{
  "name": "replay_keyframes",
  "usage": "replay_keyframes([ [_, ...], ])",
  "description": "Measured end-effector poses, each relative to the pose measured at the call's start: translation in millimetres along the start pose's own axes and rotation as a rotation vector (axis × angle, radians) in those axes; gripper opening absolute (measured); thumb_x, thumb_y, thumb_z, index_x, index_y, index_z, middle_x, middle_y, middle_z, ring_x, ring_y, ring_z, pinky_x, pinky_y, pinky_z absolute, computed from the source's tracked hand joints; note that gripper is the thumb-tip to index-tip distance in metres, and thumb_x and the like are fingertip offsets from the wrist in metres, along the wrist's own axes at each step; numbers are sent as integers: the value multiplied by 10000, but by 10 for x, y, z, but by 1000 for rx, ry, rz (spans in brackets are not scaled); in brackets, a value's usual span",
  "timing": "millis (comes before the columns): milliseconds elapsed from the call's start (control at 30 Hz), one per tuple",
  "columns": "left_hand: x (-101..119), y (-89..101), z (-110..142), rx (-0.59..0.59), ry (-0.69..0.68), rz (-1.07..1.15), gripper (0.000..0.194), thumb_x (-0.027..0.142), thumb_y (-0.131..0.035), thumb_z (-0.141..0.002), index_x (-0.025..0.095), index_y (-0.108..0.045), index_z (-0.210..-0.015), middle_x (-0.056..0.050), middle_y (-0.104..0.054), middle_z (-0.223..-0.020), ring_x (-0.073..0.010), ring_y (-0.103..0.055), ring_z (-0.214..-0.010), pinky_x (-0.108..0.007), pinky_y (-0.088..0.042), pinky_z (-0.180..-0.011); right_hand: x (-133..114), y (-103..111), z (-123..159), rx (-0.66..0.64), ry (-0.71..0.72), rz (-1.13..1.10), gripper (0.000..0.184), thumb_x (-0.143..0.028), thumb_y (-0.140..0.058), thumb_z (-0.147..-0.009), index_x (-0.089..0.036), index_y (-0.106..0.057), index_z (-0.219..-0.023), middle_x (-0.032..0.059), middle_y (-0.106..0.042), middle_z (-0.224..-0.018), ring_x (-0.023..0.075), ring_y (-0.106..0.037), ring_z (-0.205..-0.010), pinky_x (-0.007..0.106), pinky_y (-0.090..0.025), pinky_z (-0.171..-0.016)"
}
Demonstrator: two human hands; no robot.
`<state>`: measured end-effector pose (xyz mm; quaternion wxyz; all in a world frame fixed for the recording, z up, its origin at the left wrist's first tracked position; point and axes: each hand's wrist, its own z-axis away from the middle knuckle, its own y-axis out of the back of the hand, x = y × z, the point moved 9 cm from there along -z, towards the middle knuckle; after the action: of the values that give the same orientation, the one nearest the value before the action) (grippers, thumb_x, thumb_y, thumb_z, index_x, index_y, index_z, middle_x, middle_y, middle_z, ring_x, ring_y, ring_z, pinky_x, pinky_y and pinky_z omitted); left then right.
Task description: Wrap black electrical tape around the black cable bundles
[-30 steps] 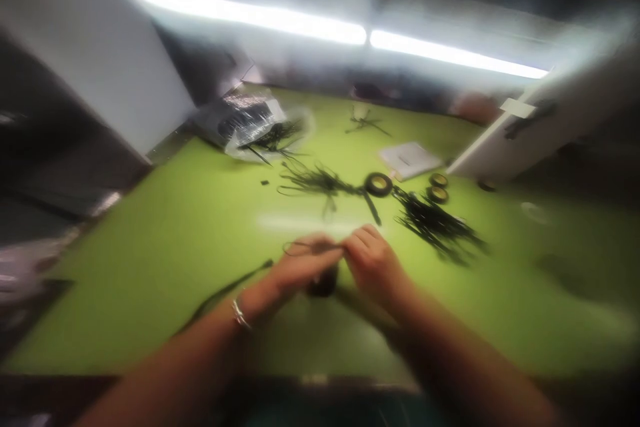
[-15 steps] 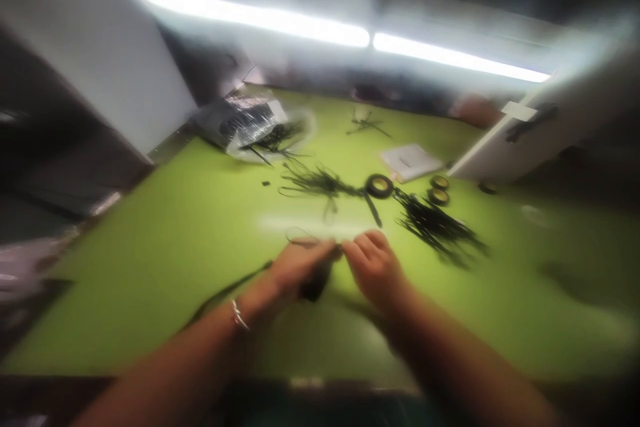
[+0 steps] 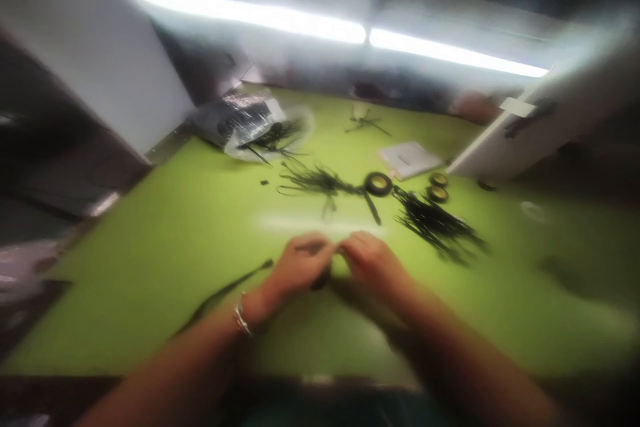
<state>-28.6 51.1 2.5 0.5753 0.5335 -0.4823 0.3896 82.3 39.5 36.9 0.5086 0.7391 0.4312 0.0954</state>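
Observation:
My left hand [image 3: 303, 263] is closed above the green table, with a thin black cable [image 3: 311, 249] showing in part between its fingers. A dark lump [image 3: 321, 278] is partly visible below that hand; its kind is hidden. My right hand [image 3: 373, 260] is also closed, its thumb and fingers pinched together at the left hand's fingertips. Whatever lies in the pinch is too small and blurred to make out. Beside my left forearm a black cord [image 3: 227, 290] rests on the table.
Beyond my hands lie a loose bundle of black cables [image 3: 320, 180], a black tape roll [image 3: 379, 183] and a denser cable bundle [image 3: 437, 223]. Two smaller tape rolls [image 3: 438, 194] and a white flat box [image 3: 410, 160] are near the right panel [image 3: 505, 140]. A plastic bag [image 3: 250, 123] sits back left.
The thin cable loop that stuck out beyond my left hand no longer shows. My left hand has turned slightly, and the dark lump below is more covered. Both hands stay close together.

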Motion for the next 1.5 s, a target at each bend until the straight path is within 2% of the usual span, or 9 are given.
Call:
replay_keyframes([
  [167, 9, -104, 63, -101, 95, 293, 269, 333, -701, -710, 152, -677, -909, -29, -664, -773, -158, -586, -703, -252, -455, -636, -12, 116, -4, 105, -25, 33, 202, -152, -433, -922, -190, -538, -754, 34, -523, -692, 173, -452, -680, 291, -385, -626],
  [433, -169, -194, 38, -276, 351, 554, 220, 295, -658, -661, 99, -728, -732, -87, -683, -673, -226, -624, -701, -312, -468, -635, -69, 162, 19, 164, 123, 221, 140, -91, -487, -881, -171, -598, -852, 41, -526, -688, 185, -435, -690, 308, -409, -640],
  [567, -197, -173, 28, -233, 379, 596, 314, 397, -660, -719, 90, -725, -720, -107, -701, -710, -211, -623, -691, -311, -464, -655, -81, 204, 49, 233, 191, 210, 165, -71, -507, -874, -157, -624, -953, 54, -572, -722, 182, -462, -703, 310, -433, -670],
  [700, -288, -104, 20, -134, 388, 490, 427, 495, -632, -766, 82, -724, -712, -117, -708, -704, -178, -616, -647, -282, -446, -632, -103, 204, 62, 253, 224, 199, 170, -64, -528, -865, -160, -630, -961, 49, -587, -721, 176, -462, -701, 301, -439, -666],
  [833, -310, -22, -2, -67, 354, 375, 321, 422, -696, -714, 102, -707, -686, -73, -697, -667, -143, -574, -581, -242, -403, -549, -109, 190, 40, 221, 211, 140, 159, -72, -530, -866, -179, -622, -937, 35, -589, -712, 172, -474, -705, 295, -441, -669],
  [967, -285, 13, -13, -9, 280, 225, 260, 361, -663, -736, 113, -678, -659, -24, -642, -592, -110, -496, -523, -224, -351, -491, -5, 75, -13, 62, 40, -47, 110, -153, -535, -880, -176, -597, -967, 55, -617, -822, 175, -540, -783, 288, -455, -701],
  [1100, -192, 33, -7, 68, 148, 85, 261, 353, -612, -777, 124, -652, -659, -21, -635, -624, -130, -539, -598, -227, -409, -557, -21, -97, 8, -99, -15, 45, 137, -155, -505, -885, -171, -586, -775, 33, -586, -686, 151, -506, -624, 268, -399, -594],
  [1367, -53, -54, 29, 8, 97, 79, 150, 237, -712, -652, 153, -705, -775, -15, -683, -738, -155, -603, -734, -233, -464, -678, 12, 87, 1, 68, -44, 0, 217, -186, -467, -911, -188, -553, -712, 22, -550, -659, 149, -472, -631, 261, -365, -603],
  [1500, -219, -100, 31, -104, 287, 292, 182, 206, -664, -644, 136, -721, -803, -1, -637, -630, -111, -519, -557, -223, -391, -524, 6, 158, -20, 95, -27, 10, 202, -179, -472, -918, -187, -556, -734, 22, -530, -676, 150, -460, -656, 259, -358, -599],
])
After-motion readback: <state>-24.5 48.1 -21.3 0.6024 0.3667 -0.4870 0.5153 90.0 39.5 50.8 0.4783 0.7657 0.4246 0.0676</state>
